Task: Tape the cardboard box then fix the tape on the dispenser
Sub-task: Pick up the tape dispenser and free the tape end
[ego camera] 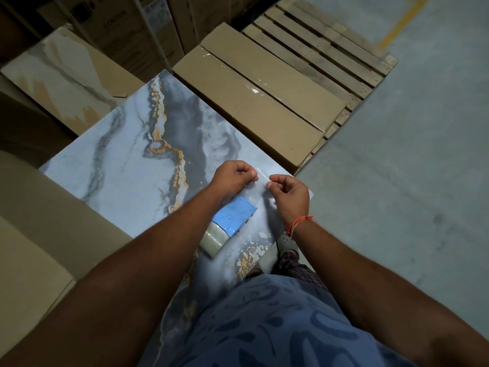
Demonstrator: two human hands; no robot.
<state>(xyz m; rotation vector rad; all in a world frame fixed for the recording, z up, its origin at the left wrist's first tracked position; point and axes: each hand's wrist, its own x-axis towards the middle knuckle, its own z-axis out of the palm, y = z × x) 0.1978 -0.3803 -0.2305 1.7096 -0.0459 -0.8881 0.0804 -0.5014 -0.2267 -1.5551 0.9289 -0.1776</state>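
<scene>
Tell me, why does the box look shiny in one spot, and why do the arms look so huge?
Head view: the clear tape on the cardboard box catches light and glares at one spot; the wide-angle lens stretches the arms near the edges, so the left hand and right hand look small; the room is dim.

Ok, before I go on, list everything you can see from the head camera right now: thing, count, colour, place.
Tape dispenser: one, blue, lying on the marbled slab just below the hands.
Tape roll: one, clear yellowish, on the dispenser's near end.
Tape strip: one, clear, stretched between the two hands.
Marbled slab: one, blue-grey with gold veining, centre.
Taped cardboard box: one, brown, clear tape along its seam, on the pallet beyond the slab.
Wooden pallet: one, weathered, top right.
Floor: grey concrete, right.
Stacked cartons: several, brown, top left.
Left hand: pinching the strip's left end.
Right hand: pinching its right end, orange thread at wrist.
</scene>
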